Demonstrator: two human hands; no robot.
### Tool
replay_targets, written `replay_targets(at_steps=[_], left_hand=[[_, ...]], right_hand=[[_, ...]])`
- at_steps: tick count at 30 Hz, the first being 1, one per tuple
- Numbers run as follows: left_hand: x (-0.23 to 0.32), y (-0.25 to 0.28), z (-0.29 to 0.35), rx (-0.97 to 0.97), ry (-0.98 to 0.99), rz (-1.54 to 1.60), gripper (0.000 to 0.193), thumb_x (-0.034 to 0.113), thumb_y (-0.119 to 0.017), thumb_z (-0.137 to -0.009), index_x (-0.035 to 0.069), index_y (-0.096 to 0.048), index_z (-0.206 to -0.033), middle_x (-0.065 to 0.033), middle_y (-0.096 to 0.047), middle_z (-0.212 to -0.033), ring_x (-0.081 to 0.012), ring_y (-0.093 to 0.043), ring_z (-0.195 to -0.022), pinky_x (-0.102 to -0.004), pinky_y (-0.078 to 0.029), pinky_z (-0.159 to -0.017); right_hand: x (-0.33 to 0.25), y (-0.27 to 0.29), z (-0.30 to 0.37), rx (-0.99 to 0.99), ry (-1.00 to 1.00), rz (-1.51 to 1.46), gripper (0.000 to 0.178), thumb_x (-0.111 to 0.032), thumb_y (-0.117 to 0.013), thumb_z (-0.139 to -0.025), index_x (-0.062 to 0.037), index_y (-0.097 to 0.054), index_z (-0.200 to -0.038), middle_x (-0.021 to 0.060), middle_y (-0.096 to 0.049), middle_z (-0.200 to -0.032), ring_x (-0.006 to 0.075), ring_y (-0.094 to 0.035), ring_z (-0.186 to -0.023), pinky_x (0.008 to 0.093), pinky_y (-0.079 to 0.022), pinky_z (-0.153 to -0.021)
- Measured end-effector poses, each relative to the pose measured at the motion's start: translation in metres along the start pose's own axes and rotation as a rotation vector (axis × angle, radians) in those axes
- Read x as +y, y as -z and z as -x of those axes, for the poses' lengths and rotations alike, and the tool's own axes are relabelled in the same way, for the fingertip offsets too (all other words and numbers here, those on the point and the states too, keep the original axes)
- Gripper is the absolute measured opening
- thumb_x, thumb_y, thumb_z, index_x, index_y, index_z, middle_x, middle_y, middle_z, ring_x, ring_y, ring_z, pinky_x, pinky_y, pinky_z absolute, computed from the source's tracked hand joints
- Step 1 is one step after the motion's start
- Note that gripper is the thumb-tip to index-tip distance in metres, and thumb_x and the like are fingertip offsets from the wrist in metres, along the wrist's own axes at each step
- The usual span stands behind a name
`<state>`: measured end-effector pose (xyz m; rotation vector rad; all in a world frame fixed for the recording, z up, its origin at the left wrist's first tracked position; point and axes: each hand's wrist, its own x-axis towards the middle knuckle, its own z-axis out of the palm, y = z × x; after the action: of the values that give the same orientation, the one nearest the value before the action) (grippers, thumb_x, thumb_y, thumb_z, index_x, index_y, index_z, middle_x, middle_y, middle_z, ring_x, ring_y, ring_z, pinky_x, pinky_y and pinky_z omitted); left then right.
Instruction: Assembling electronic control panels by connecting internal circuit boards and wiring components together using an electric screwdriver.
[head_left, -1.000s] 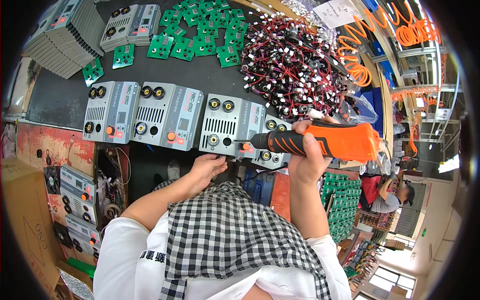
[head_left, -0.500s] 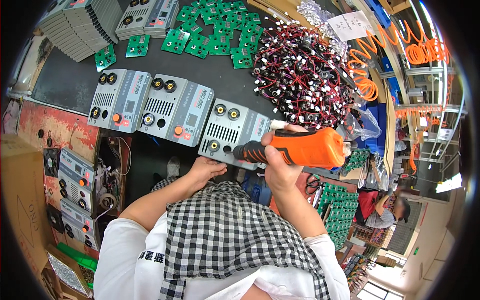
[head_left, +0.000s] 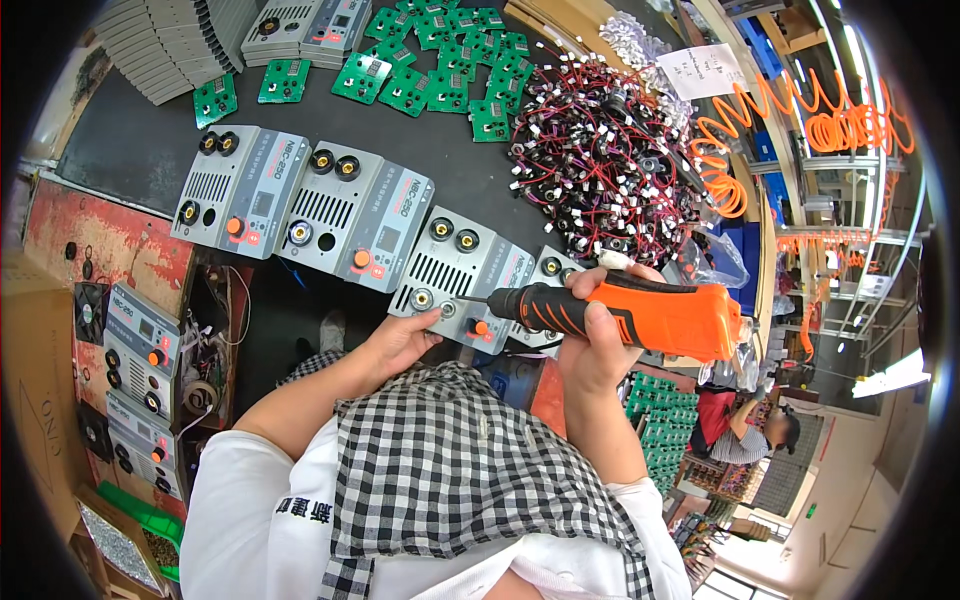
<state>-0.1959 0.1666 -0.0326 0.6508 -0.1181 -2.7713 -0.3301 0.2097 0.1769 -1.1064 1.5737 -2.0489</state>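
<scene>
Head view: right hand (head_left: pixel 598 350) grips driver (head_left: pixel 665 315), left hand (head_left: pixel 398 343) pinches panel (head_left: pixel 440 285); box (head_left: pixel 137 540) holds silvery bits (head_left: pixel 117 545).

The power screwdriver (head_left: pixel 668 318) is pairing smooth orange plastic with matt, rubbery-looking black. The grey panels (head_left: pixel 365 222) are looking like matt painted metal, their sockets (head_left: pixel 440 229) gleaming brassy. The dark worktop (head_left: pixel 455 178) is lying smooth and matt, the circuit boards (head_left: pixel 360 77) are shining glossy green, the checked apron (head_left: pixel 470 470) is creasing as woven cloth, and the red cabinet (head_left: pixel 120 240) is wearing rough, flaking paint
</scene>
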Motion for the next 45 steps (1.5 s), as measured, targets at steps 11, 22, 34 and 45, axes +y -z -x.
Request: replay_targets(at_steps=[11, 22, 34, 45], left_hand=[[0.002, 0.007, -0.002, 0.004, 0.081, 0.043, 0.022, 0.006, -0.053, -0.083, 0.002, -0.051, -0.104, -0.0067, -0.057, -0.1, -0.0134, -0.055, -0.087, -0.025, -0.044, -0.069], [-0.001, 0.009, -0.004, -0.013, 0.063, 0.073, 0.023, 0.004, -0.053, -0.082, 0.003, -0.051, -0.105, -0.0062, -0.057, -0.1, -0.0146, -0.055, -0.089, -0.0266, -0.045, -0.071], [0.003, -0.008, -0.009, -0.097, 0.049, 0.043, 0.027, 0.009, -0.05, -0.085, 0.006, -0.046, -0.112, -0.0039, -0.052, -0.107, -0.0142, -0.052, -0.094, -0.0282, -0.042, -0.078], [0.017, 0.015, 0.035, -0.025, 0.235, -0.471, 0.018, 0.0, -0.043, -0.085, -0.006, -0.05, -0.101, -0.0138, -0.056, -0.089, -0.0172, -0.057, -0.078, -0.0266, -0.047, -0.068]], right_hand=[[0.009, -0.005, 0.001, -0.078, -0.007, -0.035, 0.053, 0.005, -0.059, -0.062, -0.004, -0.038, -0.11, 0.0116, -0.053, -0.085, 0.0191, -0.055, -0.075, 0.0333, -0.043, -0.073], [0.014, -0.02, 0.002, -0.457, 0.22, 0.205, 0.053, 0.004, -0.062, -0.064, -0.0059, -0.036, -0.109, 0.0147, -0.053, -0.09, 0.0191, -0.054, -0.073, 0.0333, -0.045, -0.067], [0.005, -0.021, 0.0, -0.383, -0.083, 0.081, 0.055, 0.013, -0.06, -0.062, -0.0058, -0.038, -0.109, 0.0132, -0.052, -0.099, 0.0169, -0.055, -0.077, 0.0305, -0.046, -0.067], [-0.044, 0.023, 0.034, 0.048, 0.087, -0.15, 0.054, 0.001, -0.062, -0.062, -0.0067, -0.037, -0.109, 0.0138, -0.052, -0.087, 0.0227, -0.054, -0.076, 0.0373, -0.044, -0.07]])
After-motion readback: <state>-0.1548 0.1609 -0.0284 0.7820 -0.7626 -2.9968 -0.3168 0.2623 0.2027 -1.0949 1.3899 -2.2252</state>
